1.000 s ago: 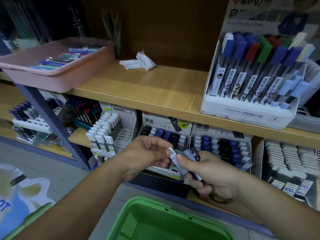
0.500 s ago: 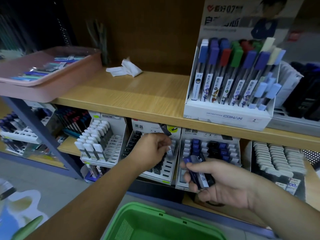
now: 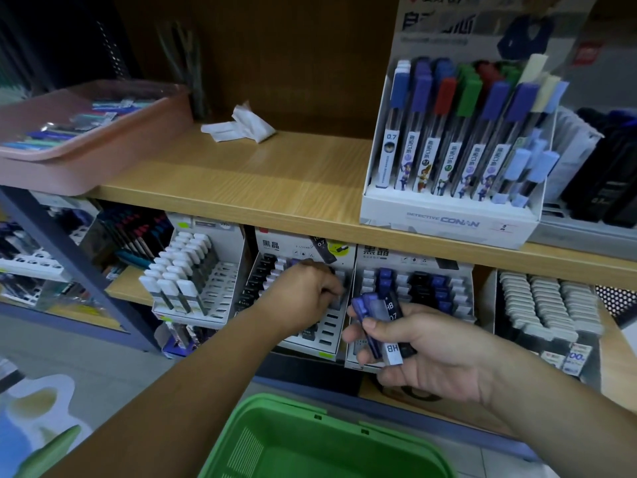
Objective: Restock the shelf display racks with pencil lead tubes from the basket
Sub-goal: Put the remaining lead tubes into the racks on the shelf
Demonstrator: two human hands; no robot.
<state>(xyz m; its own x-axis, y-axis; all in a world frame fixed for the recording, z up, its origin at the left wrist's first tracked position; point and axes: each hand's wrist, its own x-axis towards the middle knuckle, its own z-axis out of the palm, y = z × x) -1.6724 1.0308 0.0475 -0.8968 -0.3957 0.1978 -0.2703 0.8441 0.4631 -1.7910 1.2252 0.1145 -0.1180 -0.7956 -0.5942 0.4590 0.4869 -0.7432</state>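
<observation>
On the lower shelf stands a white display rack [image 3: 329, 334] with dark lead tubes in its left slots and several vacant slots. My left hand [image 3: 300, 293] reaches into it, fingers pinched on a pencil lead tube that they mostly hide. In front of the neighbouring rack [image 3: 424, 288], my right hand [image 3: 424, 353] grips a bundle of blue and black lead tubes [image 3: 382, 326] marked HB 0.7. The green basket [image 3: 293, 407] sits below my arms; its inside is largely out of frame.
A third rack with white-capped tubes [image 3: 186, 281] stands to the left. On the wooden upper shelf [image 3: 258, 188] are a pink tray [image 3: 86, 167], crumpled paper [image 3: 241, 129] and a Conan lead display box [image 3: 448, 222]. Rows of white items [image 3: 551, 305] fill the right.
My left hand took one tube from the bundle and moved forward into the middle rack. My right hand stayed near the right rack, still holding the bundle. The view shifted slightly closer.
</observation>
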